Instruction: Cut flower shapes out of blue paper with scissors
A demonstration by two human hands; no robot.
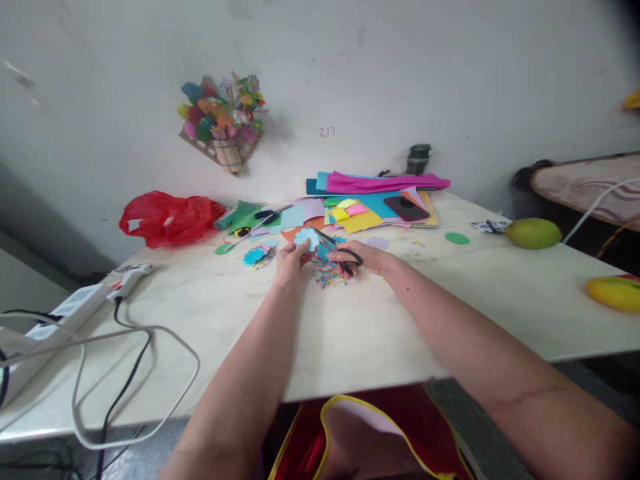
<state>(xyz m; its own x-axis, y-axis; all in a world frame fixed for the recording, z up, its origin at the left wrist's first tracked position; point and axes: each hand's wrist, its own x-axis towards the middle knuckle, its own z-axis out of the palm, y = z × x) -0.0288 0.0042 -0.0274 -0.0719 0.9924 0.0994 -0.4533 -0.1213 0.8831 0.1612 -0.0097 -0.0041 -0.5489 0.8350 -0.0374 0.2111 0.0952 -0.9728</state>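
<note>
Pinched in my left hand (294,261) is a light blue paper flower (306,237) with a scalloped edge. My right hand (364,257) is closed round the black handles of a pair of scissors (352,257), whose blades point left beside the flower. Small coloured paper scraps (327,276) lie on the table below both hands. Left of my left hand sits a small pile of cut paper flowers (257,255), blue on top. A darker blue paper piece (324,251) lies partly hidden between the hands.
Behind are coloured sheets (380,181), a phone (407,208), a second pair of scissors (273,215) and a red plastic bag (167,219). Mangoes (533,233) lie at right. Cables (150,330) and a power strip (65,320) occupy the left. The table's front edge (370,389) is near me.
</note>
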